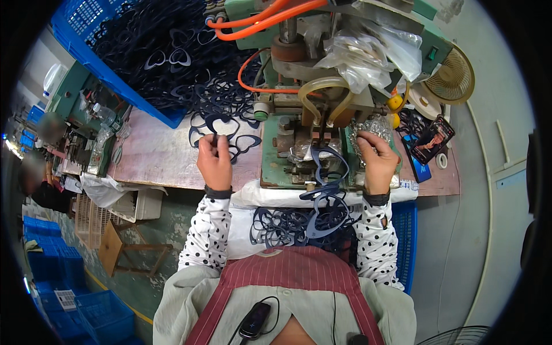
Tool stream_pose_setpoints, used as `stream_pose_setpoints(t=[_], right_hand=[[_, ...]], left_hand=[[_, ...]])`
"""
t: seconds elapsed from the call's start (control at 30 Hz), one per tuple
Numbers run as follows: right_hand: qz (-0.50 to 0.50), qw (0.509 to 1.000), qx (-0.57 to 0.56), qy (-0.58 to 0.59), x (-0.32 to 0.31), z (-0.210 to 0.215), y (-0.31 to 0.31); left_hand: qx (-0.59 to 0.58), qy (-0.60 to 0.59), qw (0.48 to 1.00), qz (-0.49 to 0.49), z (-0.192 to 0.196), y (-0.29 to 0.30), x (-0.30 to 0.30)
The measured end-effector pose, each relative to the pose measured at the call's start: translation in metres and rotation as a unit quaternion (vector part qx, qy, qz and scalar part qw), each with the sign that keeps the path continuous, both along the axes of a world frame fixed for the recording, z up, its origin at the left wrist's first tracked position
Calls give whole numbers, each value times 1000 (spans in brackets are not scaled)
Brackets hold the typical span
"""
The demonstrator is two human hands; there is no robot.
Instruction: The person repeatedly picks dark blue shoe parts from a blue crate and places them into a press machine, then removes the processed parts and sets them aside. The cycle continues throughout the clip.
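My left hand is over the table left of a green bench press. Its fingers are curled and pinched at a dark blue heart-shaped glasses frame, beside more loose frames. My right hand reaches into a heap of small shiny metal pieces on the press's right side. Thumb and forefinger come together there; what is between them is too small to make out. One heart-shaped frame hangs at the front of the press, below two clear curved tubes. Several frames lie on my lap.
A blue crate heaped with dark frames tilts at the back left. Orange hoses run over the press. Two phones, a roll of tape and a round fan are at right. A person sits far left, near a wooden stool.
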State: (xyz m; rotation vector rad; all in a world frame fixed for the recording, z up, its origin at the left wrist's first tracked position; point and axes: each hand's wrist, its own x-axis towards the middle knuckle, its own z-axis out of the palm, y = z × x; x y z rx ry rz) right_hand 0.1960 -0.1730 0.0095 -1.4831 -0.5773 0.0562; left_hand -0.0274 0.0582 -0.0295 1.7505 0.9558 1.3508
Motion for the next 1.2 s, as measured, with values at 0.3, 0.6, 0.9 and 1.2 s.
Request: stream_pose_setpoints(t=[0.3, 0.6, 0.9, 1.2], right_hand=[[15, 991, -13, -129, -51, 31, 25], [63, 995, 75, -10, -59, 22, 47], [81, 992, 97, 6, -58, 20, 48], [79, 996, 39, -31, -55, 25, 45]], left_hand=[[163, -58, 961, -217, 109, -71, 24], [19, -149, 941, -303, 128, -59, 41], [17, -119, 947, -299, 128, -55, 41], [441, -25, 815, -374, 73, -95, 30]])
